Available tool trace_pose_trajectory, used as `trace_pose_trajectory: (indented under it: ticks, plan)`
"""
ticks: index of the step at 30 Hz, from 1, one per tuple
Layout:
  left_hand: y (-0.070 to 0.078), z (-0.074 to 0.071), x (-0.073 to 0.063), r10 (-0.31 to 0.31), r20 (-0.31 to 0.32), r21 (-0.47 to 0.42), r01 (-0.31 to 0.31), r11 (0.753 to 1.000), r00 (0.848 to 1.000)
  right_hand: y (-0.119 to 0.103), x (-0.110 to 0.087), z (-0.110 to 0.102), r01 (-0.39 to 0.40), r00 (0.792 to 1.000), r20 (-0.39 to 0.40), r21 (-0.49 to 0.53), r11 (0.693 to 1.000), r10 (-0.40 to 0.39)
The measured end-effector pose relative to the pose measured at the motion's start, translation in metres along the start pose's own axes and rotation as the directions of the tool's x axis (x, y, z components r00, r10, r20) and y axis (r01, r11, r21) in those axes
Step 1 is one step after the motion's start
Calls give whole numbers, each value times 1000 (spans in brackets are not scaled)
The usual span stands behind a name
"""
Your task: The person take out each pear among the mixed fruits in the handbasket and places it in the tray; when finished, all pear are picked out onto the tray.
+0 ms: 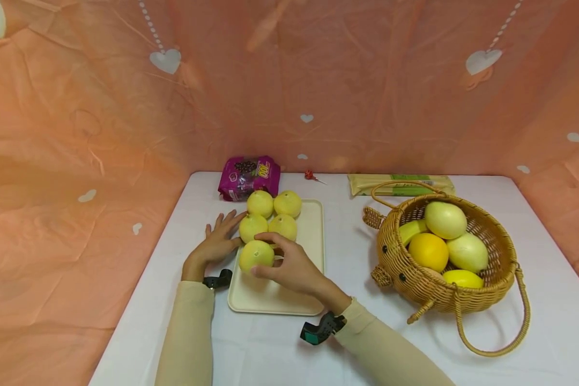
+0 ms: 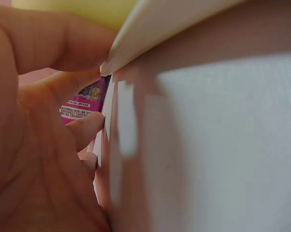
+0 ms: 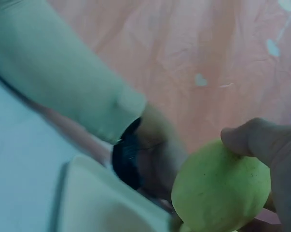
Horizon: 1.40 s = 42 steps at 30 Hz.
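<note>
My right hand (image 1: 296, 266) pinches a round yellow-green fruit (image 1: 257, 257) between thumb and fingers, above the left part of a cream tray (image 1: 270, 304). In the right wrist view the same fruit (image 3: 220, 188) shows speckled skin, with the thumb on top. Several similar fruits, one of them a fruit (image 1: 287, 203) at the back right, sit in two rows at the tray's far end. Beside the tray's left edge, my left hand (image 1: 217, 241) has its fingers spread. The left wrist view shows its thumb and fingertips by the tray's rim (image 2: 131, 36).
Right of the tray stands a wicker basket (image 1: 504, 252) of several fruits, its handle loops sticking out. Along the back lie a purple package (image 1: 249, 178), a small red lollipop (image 1: 310, 175) and a long yellow-green packet (image 1: 366, 183). White cloth (image 1: 149, 327) covers the table.
</note>
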<state>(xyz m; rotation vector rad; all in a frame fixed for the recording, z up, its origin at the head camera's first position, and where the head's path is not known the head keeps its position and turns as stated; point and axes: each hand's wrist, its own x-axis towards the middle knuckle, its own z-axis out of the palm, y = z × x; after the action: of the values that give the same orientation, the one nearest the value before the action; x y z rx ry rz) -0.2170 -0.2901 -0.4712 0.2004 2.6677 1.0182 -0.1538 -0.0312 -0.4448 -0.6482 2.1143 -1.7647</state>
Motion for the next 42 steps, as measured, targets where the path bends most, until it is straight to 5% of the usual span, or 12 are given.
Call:
trace_pose_trajectory:
  ticks: [10, 16, 23, 31, 42]
  plan:
    - [-2, 1, 1, 25, -11, 8, -25, 1000, 1000, 22, 8, 20, 9, 995, -93, -221, 975, -30]
    - [-1, 0, 0, 27, -17, 7, -26, 1000, 1000, 23, 7, 24, 22, 994, -95, -258, 966, -48]
    - [-1, 0, 0, 38, -20, 6, -38, 999, 999, 20, -1, 20, 49, 986, -124, -399, 916, -107]
    - [-6, 3, 0, 73, -30, -49, -74, 996, 997, 24, 2, 28, 77, 976, -153, -434, 898, -158]
    - [-4, 2, 1, 28, -21, -29, -28, 999, 999, 26, 7, 31, 75, 978, -141, -441, 894, -152]
